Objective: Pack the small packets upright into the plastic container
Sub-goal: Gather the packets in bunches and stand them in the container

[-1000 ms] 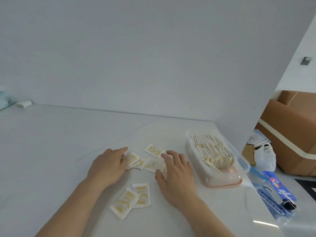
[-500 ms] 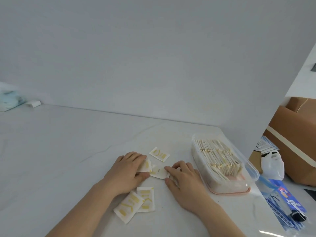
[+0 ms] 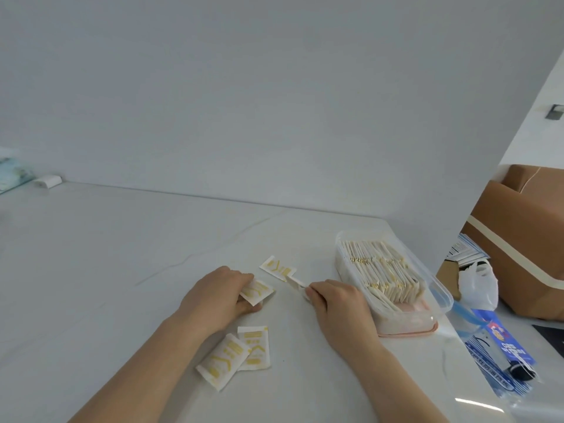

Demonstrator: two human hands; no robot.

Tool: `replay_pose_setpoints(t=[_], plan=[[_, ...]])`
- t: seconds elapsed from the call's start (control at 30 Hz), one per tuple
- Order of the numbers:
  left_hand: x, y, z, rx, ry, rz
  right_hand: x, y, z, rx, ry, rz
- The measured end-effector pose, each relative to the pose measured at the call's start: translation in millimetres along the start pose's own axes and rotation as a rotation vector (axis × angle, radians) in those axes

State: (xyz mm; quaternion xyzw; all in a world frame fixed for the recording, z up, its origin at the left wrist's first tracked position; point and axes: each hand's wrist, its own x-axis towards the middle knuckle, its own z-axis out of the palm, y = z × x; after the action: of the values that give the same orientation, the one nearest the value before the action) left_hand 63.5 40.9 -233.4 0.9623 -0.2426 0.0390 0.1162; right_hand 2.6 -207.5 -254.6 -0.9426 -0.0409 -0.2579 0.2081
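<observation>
1. Head view: left hand (image 3: 218, 296) pinches one packet (image 3: 255, 291) just off the table (image 3: 106, 270); right hand (image 3: 337, 303) pinches another packet (image 3: 297, 283) on edge, likely readying it to go in upright.
2. Container (image 3: 435, 288), just beside the right hand, looks nearly full; room remains at its near end.
3. Three loose packets (image 3: 241, 357) lie flat nearby.

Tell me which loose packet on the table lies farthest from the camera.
The far packet, lying flat and alone just beyond the hands, untouched. The near pair overlaps between the forearms; the other two are held by the left hand and right hand.
</observation>
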Motion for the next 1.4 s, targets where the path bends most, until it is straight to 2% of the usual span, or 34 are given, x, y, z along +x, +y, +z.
replay_pose_setpoints(t=[0.17,0.57,0.67,0.8,0.9,1.03,1.2,1.3,1.4], plan=[[-3,1,-3,-0.038,0.003,0.008,0,-1,3,0.072,0.061,0.006],[4,5,-2,-0.058,0.211,-0.135,0,-7,6,0.174,0.145,0.019],[6,0,1,-0.233,0.3,-0.236,0,-12,5,0.235,0.18,0.075],[7,13,0,-0.764,0.412,-0.377,0,-22,3,0.263,0.278,0.014],[2,48,-3,-1.117,0.369,-0.431,0,-28,3,0.25,0.342,-0.088],[-3,77,3,-1.37,0.247,-0.441,-1,-29,4,0.17,0.359,-0.18],[-6,81,1,-1.531,0.101,-0.371,-1,-29,1,0.073,0.351,-0.256],[-7,80,-1,-1.507,0.113,-0.378,0,-31,2,0.067,0.313,-0.355],[-6,75,1,-1.478,0.153,-0.434,-4,-36,3,0.161,0.219,-0.384]])
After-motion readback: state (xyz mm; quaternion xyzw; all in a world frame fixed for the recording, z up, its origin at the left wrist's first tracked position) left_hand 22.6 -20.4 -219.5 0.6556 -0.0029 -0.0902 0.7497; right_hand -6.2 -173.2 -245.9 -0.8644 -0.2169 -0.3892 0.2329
